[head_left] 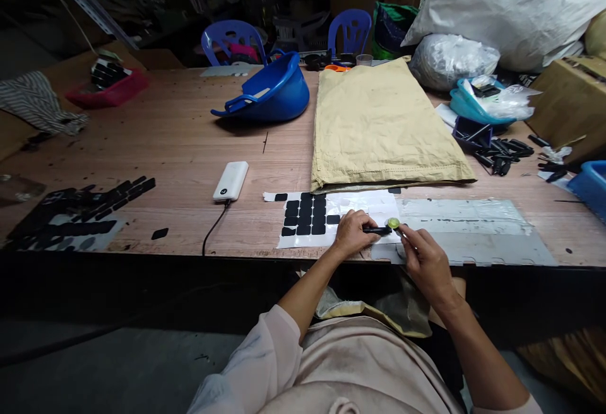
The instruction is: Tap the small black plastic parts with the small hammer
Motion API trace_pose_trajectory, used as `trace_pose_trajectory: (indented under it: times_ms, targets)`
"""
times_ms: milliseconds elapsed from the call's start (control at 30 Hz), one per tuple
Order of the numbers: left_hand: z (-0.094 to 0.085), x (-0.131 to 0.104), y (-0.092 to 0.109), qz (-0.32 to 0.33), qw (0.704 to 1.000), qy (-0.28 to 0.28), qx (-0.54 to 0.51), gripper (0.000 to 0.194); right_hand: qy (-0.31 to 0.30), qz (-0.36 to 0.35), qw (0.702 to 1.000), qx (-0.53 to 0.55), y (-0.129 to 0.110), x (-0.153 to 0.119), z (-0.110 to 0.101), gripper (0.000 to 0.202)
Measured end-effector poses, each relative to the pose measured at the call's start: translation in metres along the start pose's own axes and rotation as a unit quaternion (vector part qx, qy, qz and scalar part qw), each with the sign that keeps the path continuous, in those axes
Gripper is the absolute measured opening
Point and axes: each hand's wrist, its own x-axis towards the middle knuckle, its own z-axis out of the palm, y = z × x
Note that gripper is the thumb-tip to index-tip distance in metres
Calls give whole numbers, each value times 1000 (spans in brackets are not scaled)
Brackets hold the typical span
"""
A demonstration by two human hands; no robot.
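Observation:
At the front edge of the table, my left hand [353, 233] is closed on a slim black piece [377, 230] lying over a white sheet [357, 204]. Rows of black rounded stickers [305, 213] cover the left part of that sheet. My right hand [426, 261] pinches a thin tool, mostly hidden by the fingers. Just beyond its fingertips is a small round yellow-green object [392, 223], close to the right end of the black piece. Whether this object is joined to the tool, I cannot tell. A grey plastic-like sheet [473, 218] lies under and right of my right hand.
Behind the sheets lies a folded tan sack [383, 124]. A white power bank [231, 180] with a cable and a tilted blue basin [279, 92] are to the left. Black parts [504, 154] are heaped at right, beside a teal basket [478, 101] and a cardboard box [575, 101].

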Motion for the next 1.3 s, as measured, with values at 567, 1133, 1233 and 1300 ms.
trace_pose_trajectory:
  times_ms: [567,1133,1233,1300]
  targets:
    - [3,-3,-6,36,999,7,23,6,65,68,959,-267,108,46,-14,32]
    - [0,-59,-1,122,992,-11,36,16,55,84,958,-269,101,43,-11,33]
    - [12,-96,-12,172,980,-17,98,19,63,85,958,-267,101,43,-10,33]
    - [22,-114,-19,169,974,-16,150,20,65,86,958,-266,101,43,-9,33]
